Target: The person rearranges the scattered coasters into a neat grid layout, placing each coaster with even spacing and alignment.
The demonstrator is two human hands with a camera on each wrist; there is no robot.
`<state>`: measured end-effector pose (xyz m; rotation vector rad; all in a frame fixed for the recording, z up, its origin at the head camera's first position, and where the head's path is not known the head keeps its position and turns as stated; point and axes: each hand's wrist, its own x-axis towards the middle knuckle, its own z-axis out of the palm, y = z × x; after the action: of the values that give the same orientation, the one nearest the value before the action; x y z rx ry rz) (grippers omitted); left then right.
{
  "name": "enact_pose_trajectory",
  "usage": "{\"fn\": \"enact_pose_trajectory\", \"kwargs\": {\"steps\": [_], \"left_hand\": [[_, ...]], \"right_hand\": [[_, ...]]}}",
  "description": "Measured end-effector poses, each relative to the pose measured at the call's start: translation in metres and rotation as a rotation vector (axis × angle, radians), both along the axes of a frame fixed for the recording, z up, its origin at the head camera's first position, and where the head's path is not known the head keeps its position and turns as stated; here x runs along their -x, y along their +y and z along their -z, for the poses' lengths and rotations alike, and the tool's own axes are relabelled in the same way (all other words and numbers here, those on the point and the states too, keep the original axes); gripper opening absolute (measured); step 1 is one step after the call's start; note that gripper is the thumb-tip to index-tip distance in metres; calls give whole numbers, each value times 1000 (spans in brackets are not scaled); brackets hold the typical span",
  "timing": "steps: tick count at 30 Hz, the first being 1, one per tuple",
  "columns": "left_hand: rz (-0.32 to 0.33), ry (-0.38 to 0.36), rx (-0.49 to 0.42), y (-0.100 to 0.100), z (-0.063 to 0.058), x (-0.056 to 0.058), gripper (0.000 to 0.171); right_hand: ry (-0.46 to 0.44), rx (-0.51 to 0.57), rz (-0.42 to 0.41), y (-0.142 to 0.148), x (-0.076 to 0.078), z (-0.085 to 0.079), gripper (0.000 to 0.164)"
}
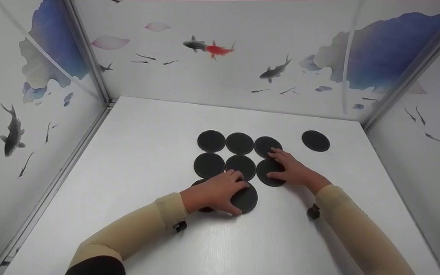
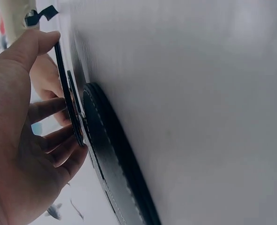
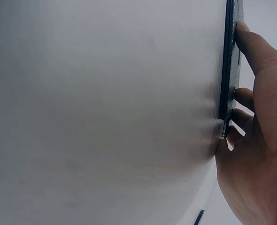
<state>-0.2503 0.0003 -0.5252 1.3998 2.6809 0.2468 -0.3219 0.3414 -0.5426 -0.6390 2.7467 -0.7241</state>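
My left hand [image 1: 218,191] grips a black round coaster [image 1: 247,199] by its edge, thumb on the near side and fingers on the far side. In the left wrist view the held coaster [image 2: 65,91] is tilted clear of the tabletop, and a stitched coaster [image 2: 103,145] lies flat beside it. My right hand [image 1: 292,168] rests with spread, relaxed fingers on the right coaster of the middle row [image 1: 267,168]; its fingertips reach the coaster above [image 1: 266,144]. Another coaster [image 1: 206,209] is mostly hidden under my left hand and wrist.
More coasters lie flat in close rows, among them the top left one [image 1: 211,141] and the middle row's left one [image 1: 209,165]. A single coaster [image 1: 315,141] lies apart at the far right. Printed panels [image 1: 220,84] enclose the white table [image 1: 151,152] on three sides.
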Motion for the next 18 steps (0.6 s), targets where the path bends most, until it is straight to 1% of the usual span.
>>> {"fn": "enact_pose_trajectory", "kwargs": {"steps": [3, 11, 18], "left_hand": [[5, 1, 11, 1, 1, 0, 88], [18, 44, 38, 4, 4, -2, 84], [11, 32, 43, 4, 2, -3, 82]], "right_hand": [[1, 0, -4, 0, 0, 0, 95], [8, 1, -2, -1, 0, 1, 95], [6, 3, -3, 1, 2, 2, 96]]}}
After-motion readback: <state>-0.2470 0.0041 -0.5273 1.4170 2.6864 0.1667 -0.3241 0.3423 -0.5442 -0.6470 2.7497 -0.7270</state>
